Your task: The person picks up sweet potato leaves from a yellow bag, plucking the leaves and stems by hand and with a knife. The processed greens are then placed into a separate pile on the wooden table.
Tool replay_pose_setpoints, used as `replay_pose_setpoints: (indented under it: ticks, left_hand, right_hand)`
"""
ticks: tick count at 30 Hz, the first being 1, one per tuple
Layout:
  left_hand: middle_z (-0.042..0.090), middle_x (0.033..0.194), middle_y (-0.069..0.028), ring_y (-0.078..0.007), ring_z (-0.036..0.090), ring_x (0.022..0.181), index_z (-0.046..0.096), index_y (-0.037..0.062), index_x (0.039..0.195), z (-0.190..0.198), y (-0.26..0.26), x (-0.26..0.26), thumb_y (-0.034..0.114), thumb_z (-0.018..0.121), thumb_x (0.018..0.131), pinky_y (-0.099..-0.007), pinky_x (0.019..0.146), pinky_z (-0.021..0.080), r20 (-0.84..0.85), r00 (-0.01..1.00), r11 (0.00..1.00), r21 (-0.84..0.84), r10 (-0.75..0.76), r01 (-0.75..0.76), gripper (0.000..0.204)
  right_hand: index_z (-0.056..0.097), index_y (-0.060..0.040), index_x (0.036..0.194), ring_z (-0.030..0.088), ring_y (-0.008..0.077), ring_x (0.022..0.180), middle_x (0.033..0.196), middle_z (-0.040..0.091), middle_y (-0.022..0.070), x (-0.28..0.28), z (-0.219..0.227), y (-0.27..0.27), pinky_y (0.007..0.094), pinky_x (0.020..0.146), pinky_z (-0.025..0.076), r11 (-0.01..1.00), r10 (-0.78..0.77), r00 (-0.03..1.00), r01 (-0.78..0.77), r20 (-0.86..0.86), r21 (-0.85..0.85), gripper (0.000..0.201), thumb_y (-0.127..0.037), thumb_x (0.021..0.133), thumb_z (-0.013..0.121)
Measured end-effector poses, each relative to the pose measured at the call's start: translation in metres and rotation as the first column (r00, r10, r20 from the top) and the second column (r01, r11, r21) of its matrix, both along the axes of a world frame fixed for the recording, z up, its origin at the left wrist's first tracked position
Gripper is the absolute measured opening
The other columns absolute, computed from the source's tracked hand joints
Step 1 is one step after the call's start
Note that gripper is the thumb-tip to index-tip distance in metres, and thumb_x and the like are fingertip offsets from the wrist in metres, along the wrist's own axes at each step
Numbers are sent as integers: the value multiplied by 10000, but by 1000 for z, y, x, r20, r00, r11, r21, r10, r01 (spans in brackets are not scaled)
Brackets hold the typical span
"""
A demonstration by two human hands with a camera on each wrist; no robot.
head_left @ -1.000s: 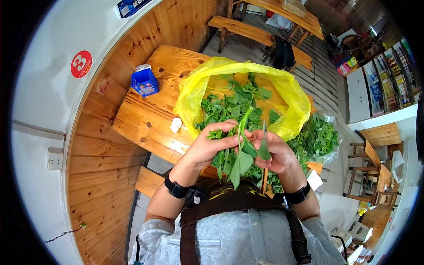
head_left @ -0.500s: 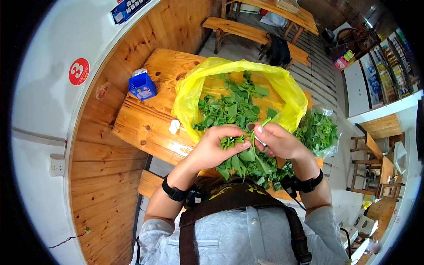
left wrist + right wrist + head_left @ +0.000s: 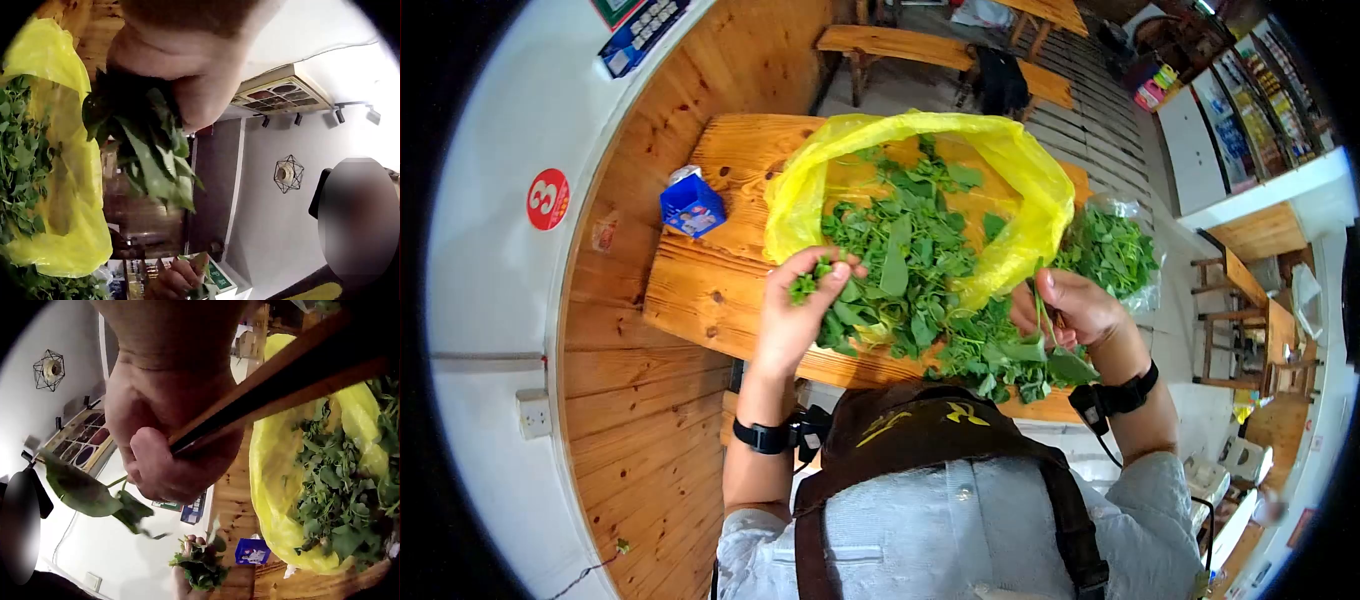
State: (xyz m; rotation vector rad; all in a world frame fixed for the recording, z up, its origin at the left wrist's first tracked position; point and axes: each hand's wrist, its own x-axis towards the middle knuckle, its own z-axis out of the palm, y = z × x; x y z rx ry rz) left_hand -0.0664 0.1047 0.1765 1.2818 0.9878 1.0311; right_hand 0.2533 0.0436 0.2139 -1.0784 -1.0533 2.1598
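Note:
My left hand (image 3: 792, 312) grips a bunch of leafy greens (image 3: 153, 140), with the cut-looking stem ends (image 3: 802, 289) showing by the thumb. To the right, my right hand (image 3: 1082, 308) pinches one leafy stem (image 3: 81, 490) between thumb and fingers. That same hand also holds a knife by its wooden handle (image 3: 300, 397); its blade is hidden in the right wrist view. Between the hands, loose greens (image 3: 910, 245) lie on an open yellow plastic bag (image 3: 1045, 185). More greens (image 3: 1000, 355) are heaped at the table's near edge.
The wooden table (image 3: 690, 285) stands against a panelled wall (image 3: 635, 400). On its left is a blue box (image 3: 693, 207). At the right, a clear bag of greens (image 3: 1110, 250) sits beside the yellow bag. A bench (image 3: 900, 45) stands beyond.
The hands were together at the bunch and have moved apart, left hand leftward, right hand rightward with a stem. The head view has shifted slightly.

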Motion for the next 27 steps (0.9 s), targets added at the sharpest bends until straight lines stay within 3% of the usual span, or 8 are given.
replay_pose_setpoints:
  ticks: [3,10,13,16,19,21,25,27]
  left_hand:
    - [681,960,-146,-186,646,871,592,-15,1054,5,-3,5,123,599,924,-296,779,527,331,943,936,-324,-25,138,190]
    - [665,1003,-188,-230,648,903,588,-29,1077,6,-5,14,118,587,929,-334,806,529,514,852,879,-354,-102,318,209]
    - [659,927,-129,-215,639,887,594,-32,1086,2,-6,21,109,581,927,-317,794,511,558,819,866,-339,-131,369,213]
    - [653,914,-76,-172,623,883,648,-17,1026,16,-7,30,114,652,887,-300,800,496,390,890,856,-351,-235,379,191]
    - [675,991,-69,-121,596,879,694,7,956,25,-14,46,103,770,790,-275,827,467,211,926,900,-243,-314,361,206]
    - [675,950,-57,-110,587,878,700,6,926,22,-15,53,101,784,774,-265,830,454,104,922,910,-151,-374,386,198]
    - [657,941,-78,-153,608,947,657,27,893,13,-24,59,-4,758,772,-291,860,483,95,960,964,-30,-262,266,160]
    - [652,900,-70,-133,592,876,650,15,874,18,-14,54,58,741,777,-271,817,462,145,916,900,-186,-373,395,140]
  right_hand:
    - [462,-81,639,314,8,371,602,468,5,2,-4,-2,165,322,221,999,-33,997,33,-66,0,672,-687,915,370]
    - [496,-65,680,317,6,357,636,504,17,8,-22,1,148,317,246,997,-76,986,74,-149,-23,686,-696,912,358]
    - [501,-65,692,333,18,360,579,479,0,-6,-19,-3,165,323,257,954,-293,953,297,82,-48,678,-692,913,367]
    - [484,-69,666,358,59,405,541,450,1,-19,1,9,199,374,289,982,-110,979,134,172,-134,620,-605,960,382]
    - [503,-66,703,363,52,410,534,442,-13,-37,0,14,210,377,302,996,18,965,-39,261,76,598,-591,966,390]
    - [454,-74,592,388,71,392,490,399,-14,-49,4,16,224,373,313,990,-13,951,-31,310,137,669,-630,954,369]
    - [432,-80,564,396,77,379,476,394,-9,-55,6,21,234,363,323,987,-9,935,-49,355,154,683,-636,953,359]
    - [438,-77,566,374,81,358,467,389,-9,-50,5,23,234,354,317,992,44,948,-79,315,100,685,-637,953,359]
